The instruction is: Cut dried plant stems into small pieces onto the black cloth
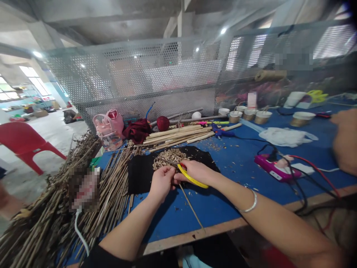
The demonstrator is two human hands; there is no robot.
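My right hand (193, 170) is closed round yellow-handled scissors (192, 179), whose dark blades point left over a heap of pale plant cuttings (167, 157). Close against it, my left hand (163, 181) is pinched shut at a thin dry stalk (192, 206), which slants down from the hands toward the table's front edge. The fingertips partly hide the stalk's upper end. Beneath the heap lies a black cloth (136, 175) on the blue table (167, 219).
Bundles of dry stalks (111, 186) cover the left side. Behind lie pale sticks (178, 134), a pink bottle (108, 130) and a blue glue gun (221, 132). A purple power strip (275, 169) with cords sits at right, near another person's arm (346, 141).
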